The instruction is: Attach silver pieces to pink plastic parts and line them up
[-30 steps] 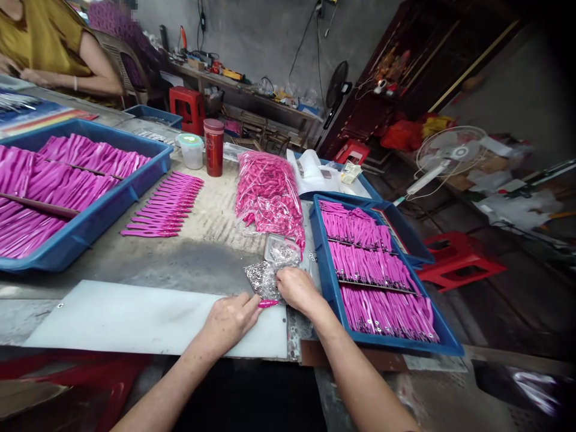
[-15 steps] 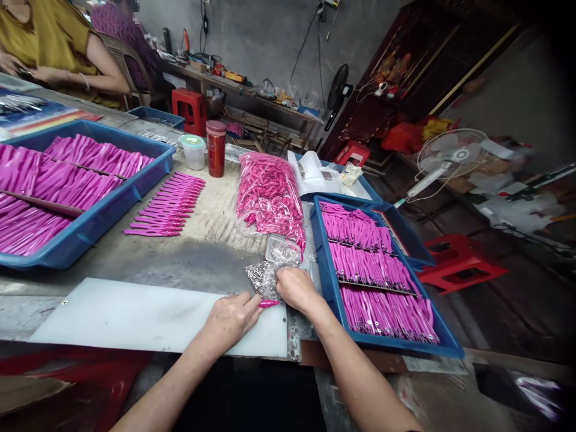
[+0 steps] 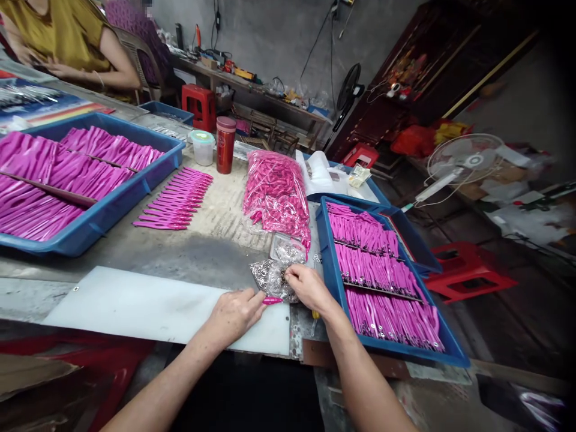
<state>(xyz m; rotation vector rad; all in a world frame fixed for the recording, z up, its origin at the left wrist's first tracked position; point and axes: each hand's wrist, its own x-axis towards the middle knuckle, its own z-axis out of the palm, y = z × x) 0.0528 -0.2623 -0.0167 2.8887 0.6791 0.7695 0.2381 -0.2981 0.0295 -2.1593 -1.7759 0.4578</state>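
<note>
My left hand is over the white board, fingers closed on a slim, pointed pink piece that juts out to the right. My right hand reaches the clear plastic bag of small shiny metal parts, its thumb and fingers pinched together at the bag's right side. Whatever lies between those fingertips is too small to make out. Just behind the bag stands a small clear tray with more metal bits. A large clear bag of pink pieces lies beyond it.
Blue trays of pink strips stand left and right. A row of pink strips lies between the left tray and the red tumbler. Something yellow shows under my right wrist. Another person sits far left.
My right hand has turned and drawn slightly right, its pinched fingertips now showing. My left hand keeps the pink piece. The whole view has shifted a little.
</note>
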